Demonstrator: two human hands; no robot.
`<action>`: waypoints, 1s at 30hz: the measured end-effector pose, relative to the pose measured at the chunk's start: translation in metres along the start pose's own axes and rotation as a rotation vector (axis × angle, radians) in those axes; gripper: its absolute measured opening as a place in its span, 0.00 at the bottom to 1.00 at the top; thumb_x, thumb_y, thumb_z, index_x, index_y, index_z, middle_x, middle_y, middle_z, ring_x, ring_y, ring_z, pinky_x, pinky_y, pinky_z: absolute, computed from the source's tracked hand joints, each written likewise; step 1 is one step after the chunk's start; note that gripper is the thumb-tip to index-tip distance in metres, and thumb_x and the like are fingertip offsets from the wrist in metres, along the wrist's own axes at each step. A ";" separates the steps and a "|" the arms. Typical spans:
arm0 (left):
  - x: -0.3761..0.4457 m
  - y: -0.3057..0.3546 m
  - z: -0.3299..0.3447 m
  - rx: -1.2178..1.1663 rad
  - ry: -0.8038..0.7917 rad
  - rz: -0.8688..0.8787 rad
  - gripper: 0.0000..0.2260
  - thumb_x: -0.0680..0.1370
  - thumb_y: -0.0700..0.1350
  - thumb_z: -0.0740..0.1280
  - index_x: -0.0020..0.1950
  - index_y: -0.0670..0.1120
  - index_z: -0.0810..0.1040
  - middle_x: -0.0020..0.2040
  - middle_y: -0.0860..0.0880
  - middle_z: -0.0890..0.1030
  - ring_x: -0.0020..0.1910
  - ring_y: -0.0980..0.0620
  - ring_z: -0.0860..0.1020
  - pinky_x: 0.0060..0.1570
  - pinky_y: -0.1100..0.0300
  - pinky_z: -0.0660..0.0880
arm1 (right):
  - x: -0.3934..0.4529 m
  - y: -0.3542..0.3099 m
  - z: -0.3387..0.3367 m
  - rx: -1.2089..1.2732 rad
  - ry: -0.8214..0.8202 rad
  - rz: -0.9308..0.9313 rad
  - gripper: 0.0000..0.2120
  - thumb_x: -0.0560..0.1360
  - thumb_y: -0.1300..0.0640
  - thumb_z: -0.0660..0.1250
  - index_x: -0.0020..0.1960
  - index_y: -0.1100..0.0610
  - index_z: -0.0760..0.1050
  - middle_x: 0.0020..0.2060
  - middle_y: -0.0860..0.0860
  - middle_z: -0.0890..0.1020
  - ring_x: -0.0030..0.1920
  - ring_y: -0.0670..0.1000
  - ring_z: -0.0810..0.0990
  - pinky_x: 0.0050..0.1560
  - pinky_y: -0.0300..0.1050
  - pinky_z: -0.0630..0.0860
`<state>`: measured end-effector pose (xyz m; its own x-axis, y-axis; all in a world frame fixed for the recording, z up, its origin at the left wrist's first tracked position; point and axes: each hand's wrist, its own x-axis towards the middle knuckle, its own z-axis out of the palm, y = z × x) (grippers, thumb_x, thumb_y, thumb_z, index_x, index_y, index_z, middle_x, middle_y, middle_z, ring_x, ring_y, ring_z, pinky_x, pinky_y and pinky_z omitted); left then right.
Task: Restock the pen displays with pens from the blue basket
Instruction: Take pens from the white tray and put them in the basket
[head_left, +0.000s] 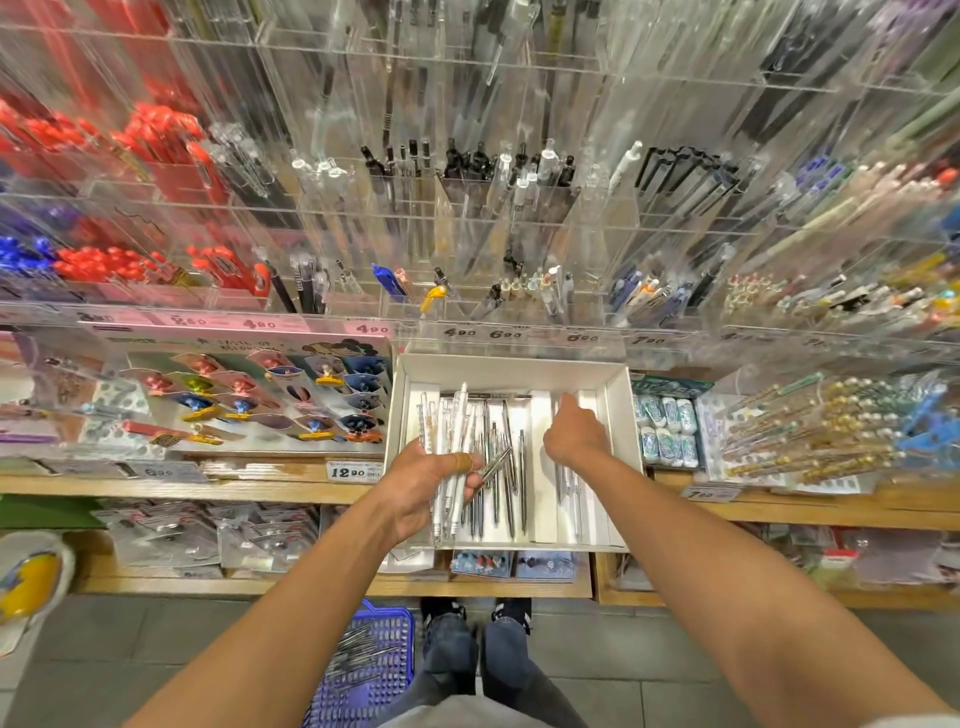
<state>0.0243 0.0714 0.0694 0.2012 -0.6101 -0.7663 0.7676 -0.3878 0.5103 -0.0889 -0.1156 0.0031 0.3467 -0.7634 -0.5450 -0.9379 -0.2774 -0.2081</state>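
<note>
Gripping pens (451, 467): left grip (415, 488) | right grip (574, 431) curled, state unclear | white tray (615, 410), wooden shelf (260, 491)

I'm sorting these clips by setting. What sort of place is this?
Most likely a stationery shop aisle. Clear acrylic display racks hold rows of pens, price labels run along the shelf edge, and the left hand grips a bundle of pens over a white tray being restocked.

Bare forearms, dark blue jeans (451, 660), black shoes (511, 613) with white trim
</note>
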 end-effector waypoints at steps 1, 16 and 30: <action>0.001 0.000 -0.001 -0.008 0.008 -0.003 0.27 0.64 0.34 0.75 0.60 0.30 0.72 0.39 0.39 0.82 0.32 0.48 0.80 0.30 0.59 0.80 | 0.004 -0.001 -0.001 -0.022 -0.011 0.021 0.27 0.76 0.64 0.59 0.74 0.55 0.60 0.60 0.58 0.78 0.60 0.61 0.77 0.56 0.50 0.75; 0.008 -0.013 -0.002 -0.003 0.090 0.016 0.34 0.71 0.34 0.75 0.73 0.31 0.64 0.40 0.43 0.83 0.35 0.51 0.81 0.43 0.59 0.81 | 0.003 0.008 -0.001 -0.223 0.029 -0.042 0.12 0.76 0.66 0.59 0.57 0.59 0.73 0.52 0.56 0.81 0.51 0.57 0.81 0.41 0.47 0.73; 0.015 -0.017 0.009 0.019 0.023 0.034 0.38 0.65 0.42 0.78 0.71 0.35 0.68 0.43 0.41 0.84 0.56 0.43 0.80 0.75 0.38 0.58 | -0.033 0.003 -0.035 0.550 -0.168 -0.313 0.04 0.79 0.53 0.66 0.49 0.54 0.74 0.38 0.51 0.80 0.36 0.51 0.80 0.38 0.43 0.73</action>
<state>0.0087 0.0622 0.0529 0.2407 -0.6073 -0.7572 0.7484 -0.3806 0.5431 -0.1039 -0.1117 0.0490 0.6411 -0.5808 -0.5016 -0.6671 -0.0987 -0.7384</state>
